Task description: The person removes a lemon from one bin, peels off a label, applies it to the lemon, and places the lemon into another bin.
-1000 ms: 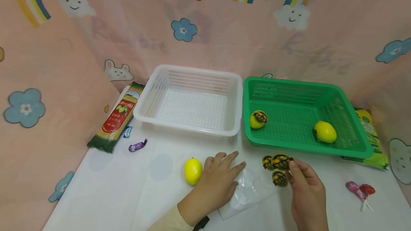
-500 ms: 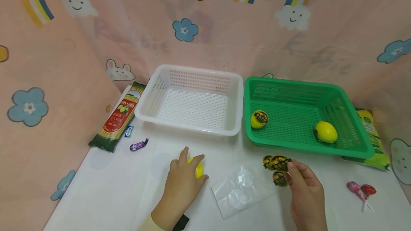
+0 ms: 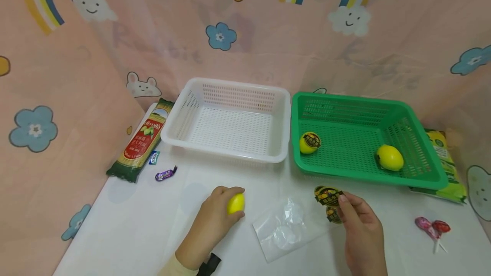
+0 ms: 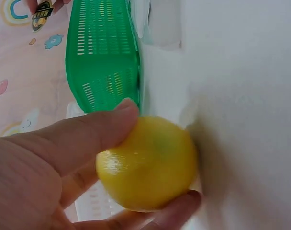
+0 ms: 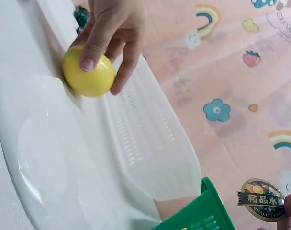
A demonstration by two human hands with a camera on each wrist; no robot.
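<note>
My left hand (image 3: 215, 214) grips a yellow lemon (image 3: 235, 203) between thumb and fingers, near the front middle of the table; the left wrist view shows the lemon (image 4: 148, 165) close up. Between thumb and forefinger, my right hand (image 3: 362, 233) pinches a dark and gold fruit sticker (image 3: 327, 196), held up in front of the green basket (image 3: 368, 176). In the right wrist view the sticker (image 5: 262, 199) shows printed characters. Below it, another round sticker (image 3: 333, 214) lies on a clear plastic sheet (image 3: 284, 231) between the hands.
Inside the green basket are a lemon with a sticker (image 3: 310, 142) and another lemon (image 3: 389, 157). A white basket (image 3: 224, 153) stands to its left. A noodle packet (image 3: 140, 142), small sweets (image 3: 166, 174) and lollipops (image 3: 433, 228) lie at the sides. A green packet (image 3: 445, 165) is at far right.
My left hand has moved left from the plastic sheet to the lemon and gripped it. The pinched sticker in my right hand has shifted slightly left, away from the sheet's other stickers.
</note>
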